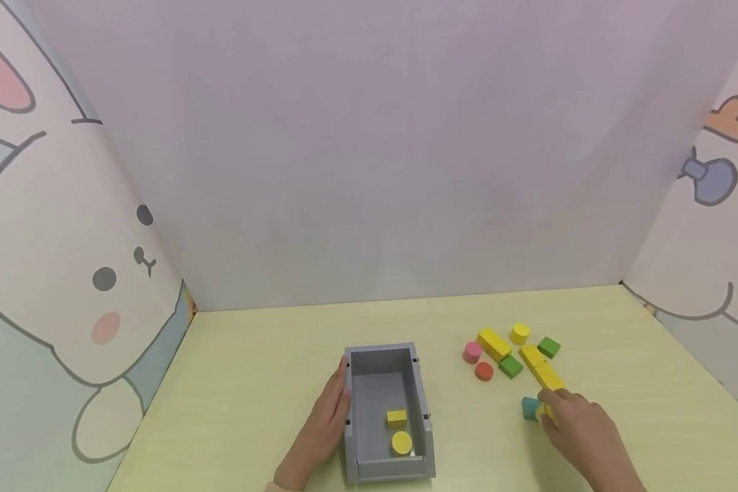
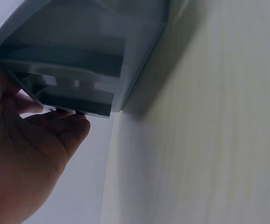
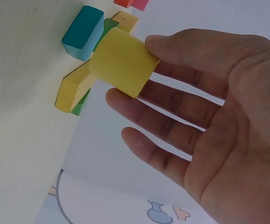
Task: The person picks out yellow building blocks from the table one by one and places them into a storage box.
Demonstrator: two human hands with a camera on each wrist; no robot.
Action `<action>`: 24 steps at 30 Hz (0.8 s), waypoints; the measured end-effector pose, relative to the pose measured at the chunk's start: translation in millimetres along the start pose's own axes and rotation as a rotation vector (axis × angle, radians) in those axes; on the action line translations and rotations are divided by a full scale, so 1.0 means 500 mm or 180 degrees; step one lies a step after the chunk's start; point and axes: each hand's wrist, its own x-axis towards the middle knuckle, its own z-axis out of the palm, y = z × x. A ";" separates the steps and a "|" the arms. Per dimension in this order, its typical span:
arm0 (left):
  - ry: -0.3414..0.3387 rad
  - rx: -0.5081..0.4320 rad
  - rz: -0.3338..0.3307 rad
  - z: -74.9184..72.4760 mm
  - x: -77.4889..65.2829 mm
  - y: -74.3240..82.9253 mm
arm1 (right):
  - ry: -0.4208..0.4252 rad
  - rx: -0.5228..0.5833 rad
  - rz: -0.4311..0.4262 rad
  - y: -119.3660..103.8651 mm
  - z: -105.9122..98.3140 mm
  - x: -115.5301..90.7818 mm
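Pale yellow, wood-grained tabletop [image 1: 252,369], bounded behind by a pale-lilac wall [image 1: 375,150]; left, a light-blue panel [image 1: 12,396] printed with a white, pink-cheeked cartoon rabbit [image 1: 43,273]; right, a pale panel [image 1: 682,260] bearing an orange heart-shaped motif [image 1: 730,121].

Head camera faces forward-down, wide over table [image 1: 270,362]. Wrist cameras sit close: left shares grey bin [image 2: 60,32], upper left, with head; right shares teal block [image 3: 84,30], upper left.
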 end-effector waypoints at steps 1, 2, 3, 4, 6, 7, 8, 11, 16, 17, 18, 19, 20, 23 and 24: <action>-0.0002 0.0000 0.0003 0.000 0.000 0.000 | 0.0010 -0.0010 -0.0010 -0.002 0.000 0.001; -0.0002 0.0005 0.0010 0.000 0.000 0.000 | 0.0029 -0.0014 -0.0023 -0.005 0.000 0.001; -0.0001 0.0007 0.0012 0.001 0.000 0.000 | 0.0047 -0.0013 -0.0035 -0.007 0.000 0.002; 0.0002 0.0009 0.0009 0.001 0.000 0.000 | 0.0054 -0.0008 -0.0040 -0.010 -0.001 0.002; 0.0006 0.0007 0.0005 0.000 -0.001 -0.001 | 0.0086 0.0013 -0.0063 -0.015 -0.001 0.003; 0.0009 0.0005 0.0006 0.000 -0.001 -0.001 | 0.0103 0.0028 -0.0076 -0.019 0.000 0.003; 0.0012 0.0004 0.0007 0.000 -0.001 -0.001 | 0.0142 0.0040 -0.0094 -0.022 0.000 0.003; 0.0017 -0.0002 0.0013 0.000 0.000 -0.002 | 0.0247 0.0058 -0.0157 -0.033 0.000 0.003; 0.0021 0.0009 0.0028 0.000 0.000 -0.002 | 0.0335 0.0070 -0.0245 -0.051 -0.002 0.004; 0.0020 0.0007 0.0029 0.000 0.001 -0.002 | 0.0363 0.0076 -0.0266 -0.054 -0.002 0.004; 0.0018 0.0005 0.0023 0.000 0.000 -0.001 | 0.0385 0.0077 -0.0283 -0.058 -0.002 0.004; 0.0014 0.0003 0.0021 0.000 0.000 -0.001 | 0.0420 0.0083 -0.0307 -0.062 -0.002 0.004; 0.0012 -0.0001 0.0018 0.000 0.000 -0.001 | 0.0452 0.0084 -0.0329 -0.065 -0.002 0.004; 0.0008 -0.0004 0.0010 0.001 0.000 -0.001 | 0.0526 0.0076 -0.0387 -0.075 -0.002 0.006; 0.0008 -0.0001 0.0010 0.001 0.000 -0.001 | 0.0540 0.0070 -0.0398 -0.078 -0.002 0.006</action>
